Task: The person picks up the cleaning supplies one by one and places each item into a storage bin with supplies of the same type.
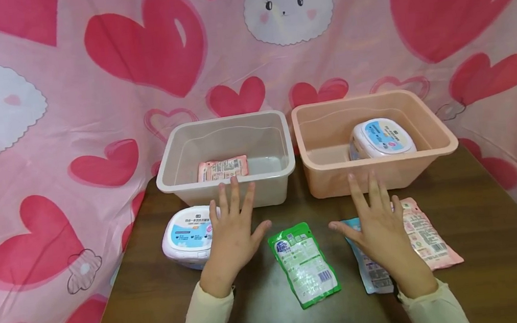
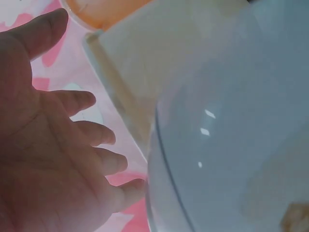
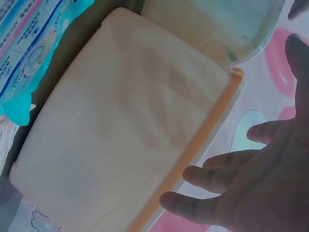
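Note:
My left hand (image 1: 234, 237) is held palm down with fingers spread, beside a white tub (image 1: 187, 238) with a blue label and partly covering it. Spread the same way, my right hand (image 1: 381, 228) overlaps a blue pouch (image 1: 373, 269) and a pink pouch (image 1: 426, 236) in the head view. Neither hand holds anything. A green pouch (image 1: 303, 265) lies between them. In the left wrist view the tub's smooth pale side (image 2: 231, 121) is close to the fingers. The right wrist view has the peach bin's outer wall (image 3: 120, 106) near the fingertips.
A grey bin (image 1: 224, 189) at the back left holds a pink pouch (image 1: 223, 168). Next to it, a peach bin (image 1: 361, 178) contains another white tub (image 1: 383, 138). Both stand on a dark wooden table (image 1: 492, 243) before a pink heart-print cloth (image 1: 95, 93).

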{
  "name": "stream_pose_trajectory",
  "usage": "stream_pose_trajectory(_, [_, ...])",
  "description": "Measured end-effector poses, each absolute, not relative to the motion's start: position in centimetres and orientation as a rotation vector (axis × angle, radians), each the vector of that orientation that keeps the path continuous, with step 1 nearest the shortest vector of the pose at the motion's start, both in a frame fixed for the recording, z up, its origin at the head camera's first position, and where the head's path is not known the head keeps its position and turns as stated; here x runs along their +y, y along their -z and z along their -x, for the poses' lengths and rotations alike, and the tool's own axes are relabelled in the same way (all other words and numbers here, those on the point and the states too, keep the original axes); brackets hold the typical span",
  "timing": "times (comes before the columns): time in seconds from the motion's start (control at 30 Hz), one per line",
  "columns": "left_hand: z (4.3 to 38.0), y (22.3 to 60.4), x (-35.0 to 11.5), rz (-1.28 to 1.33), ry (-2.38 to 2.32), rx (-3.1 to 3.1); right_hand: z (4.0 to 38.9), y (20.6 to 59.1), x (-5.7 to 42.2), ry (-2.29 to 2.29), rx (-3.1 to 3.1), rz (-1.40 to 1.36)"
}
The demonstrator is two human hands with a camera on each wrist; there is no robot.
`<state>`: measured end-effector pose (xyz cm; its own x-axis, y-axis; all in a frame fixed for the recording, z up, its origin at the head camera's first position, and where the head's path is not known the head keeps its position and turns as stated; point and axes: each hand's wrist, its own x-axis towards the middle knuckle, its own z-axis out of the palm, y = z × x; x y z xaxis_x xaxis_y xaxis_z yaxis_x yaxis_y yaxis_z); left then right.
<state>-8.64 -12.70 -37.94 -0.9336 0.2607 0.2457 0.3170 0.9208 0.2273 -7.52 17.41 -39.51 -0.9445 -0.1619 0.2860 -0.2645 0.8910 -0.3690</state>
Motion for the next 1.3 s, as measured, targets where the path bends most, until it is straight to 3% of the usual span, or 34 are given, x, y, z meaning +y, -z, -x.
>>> stream_pose_trajectory(1.3, [9.9, 34.6, -19.2, 0.331, 0.507, -2.937, 5.3, 40.7, 21.1, -0.589, -2.847, -0.191])
